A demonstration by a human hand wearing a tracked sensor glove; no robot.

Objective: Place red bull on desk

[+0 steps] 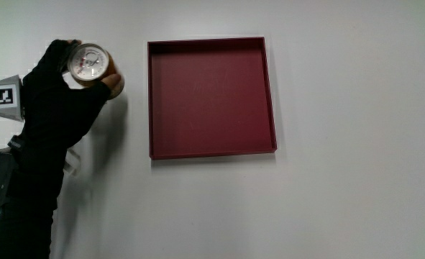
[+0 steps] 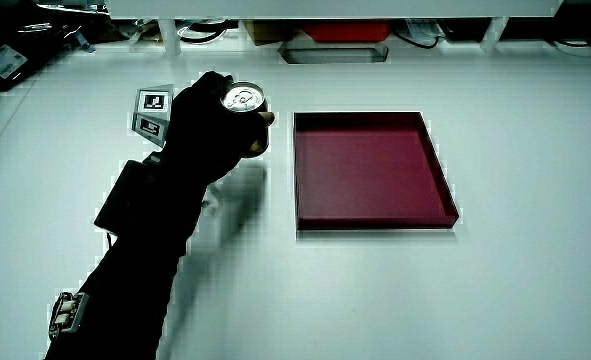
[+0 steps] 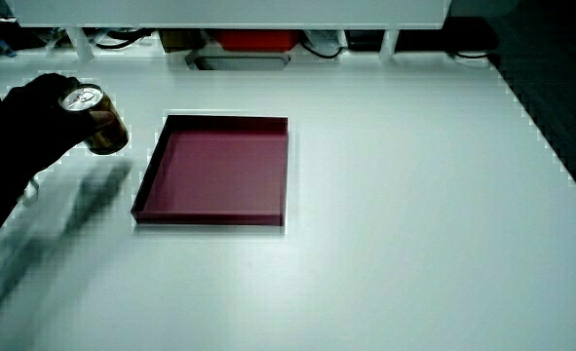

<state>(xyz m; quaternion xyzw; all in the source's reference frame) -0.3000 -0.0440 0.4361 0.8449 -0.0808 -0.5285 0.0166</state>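
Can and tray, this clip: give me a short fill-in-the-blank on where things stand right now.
1. The hand grips a ____.
2. The can is held beside the red ____, not over it.
3. The tray holds ____.

Missing words: can; tray; nothing

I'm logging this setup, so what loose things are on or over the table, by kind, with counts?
Cans: 1, the can held in the hand beside the tray
Trays: 1, the red tray, nothing in it
Total: 2
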